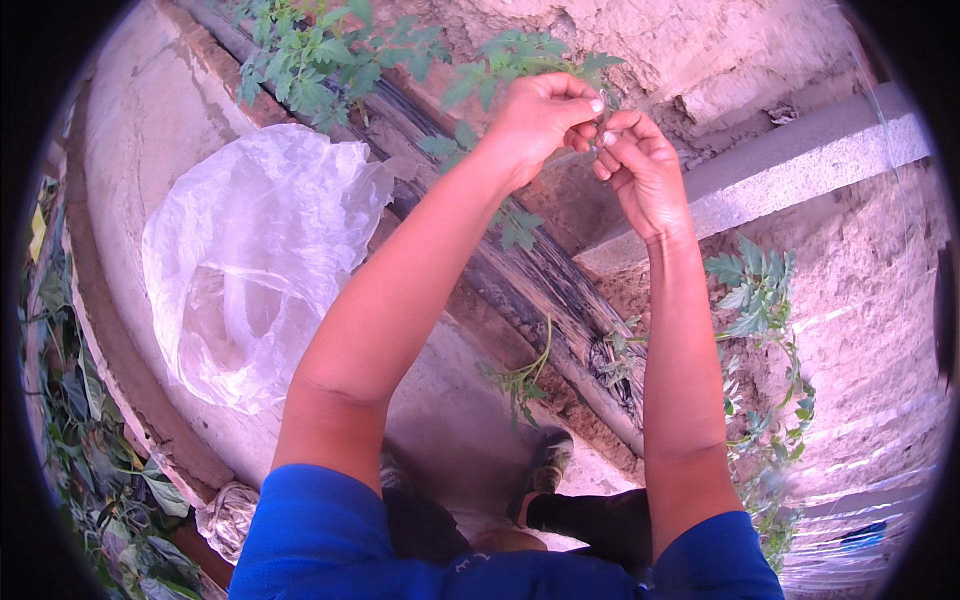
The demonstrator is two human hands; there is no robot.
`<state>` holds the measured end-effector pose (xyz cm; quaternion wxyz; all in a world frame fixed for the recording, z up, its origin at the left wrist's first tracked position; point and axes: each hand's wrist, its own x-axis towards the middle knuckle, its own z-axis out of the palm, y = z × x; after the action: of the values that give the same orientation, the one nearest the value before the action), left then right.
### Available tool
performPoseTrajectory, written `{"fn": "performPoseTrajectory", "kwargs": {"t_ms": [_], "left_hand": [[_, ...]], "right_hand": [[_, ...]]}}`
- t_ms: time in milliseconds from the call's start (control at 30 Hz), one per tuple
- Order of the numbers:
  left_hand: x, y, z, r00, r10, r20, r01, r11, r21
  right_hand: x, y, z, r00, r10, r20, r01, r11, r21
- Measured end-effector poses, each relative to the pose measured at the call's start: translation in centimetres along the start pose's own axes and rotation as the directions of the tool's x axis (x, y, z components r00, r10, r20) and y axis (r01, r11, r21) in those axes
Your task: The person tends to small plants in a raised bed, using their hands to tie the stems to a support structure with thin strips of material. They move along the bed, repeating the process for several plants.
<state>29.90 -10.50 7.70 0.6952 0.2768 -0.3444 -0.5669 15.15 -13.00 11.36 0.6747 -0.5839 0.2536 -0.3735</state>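
Note:
My left hand (pixel 544 124) and my right hand (pixel 641 169) meet fingertip to fingertip at the top of the view, beside the leafy top of a tomato plant (pixel 517 60). Thumbs and fingers of both pinch a thin strand (pixel 601 101); whether it is string, plastic or stem is too small to tell. My fingers hide most of it. More tomato leaves (pixel 517 225) show below my left wrist. A bushier tomato plant (pixel 311 71) grows to the left of my hands, over a dark wooden beam (pixel 555 281).
A crumpled clear plastic bag (pixel 262 255) lies on the concrete path (pixel 135 112). A concrete bar (pixel 802 165) crosses toward the rough earthen wall (pixel 862 262). Another tomato vine (pixel 757 300) stands beside my right forearm. Bundled cord (pixel 229 517) rests by the curb (pixel 124 375).

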Motion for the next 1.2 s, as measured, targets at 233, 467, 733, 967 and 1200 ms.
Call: {"fn": "performPoseTrajectory", "kwargs": {"t_ms": [233, 467, 733, 967, 1200], "left_hand": [[-0.6, -0.5, 0.1, 0.995, 0.018, -0.100, -0.023, 0.999, -0.046], [-0.7, -0.5, 0.5, 0.989, 0.051, -0.140, -0.056, 0.998, -0.035], [-0.7, -0.5, 0.7, 0.983, 0.116, -0.143, -0.110, 0.993, 0.050], [-0.7, -0.6, 1.2, 0.964, 0.230, -0.133, -0.204, 0.962, 0.182], [-0.5, -0.5, 1.6, 0.935, 0.337, -0.112, -0.299, 0.917, 0.263]], "right_hand": [[0.2, 0.4, 0.7, 0.990, -0.088, -0.112, 0.069, 0.984, -0.161], [0.3, 0.1, 0.8, 0.984, -0.163, -0.069, 0.125, 0.914, -0.385], [0.3, -0.2, 0.9, 0.982, -0.158, -0.101, 0.092, 0.877, -0.471], [0.6, -0.7, 0.8, 0.984, -0.139, -0.112, 0.046, 0.802, -0.595], [0.7, -2.0, 0.9, 0.987, 0.077, -0.140, -0.143, 0.819, -0.555]]}}
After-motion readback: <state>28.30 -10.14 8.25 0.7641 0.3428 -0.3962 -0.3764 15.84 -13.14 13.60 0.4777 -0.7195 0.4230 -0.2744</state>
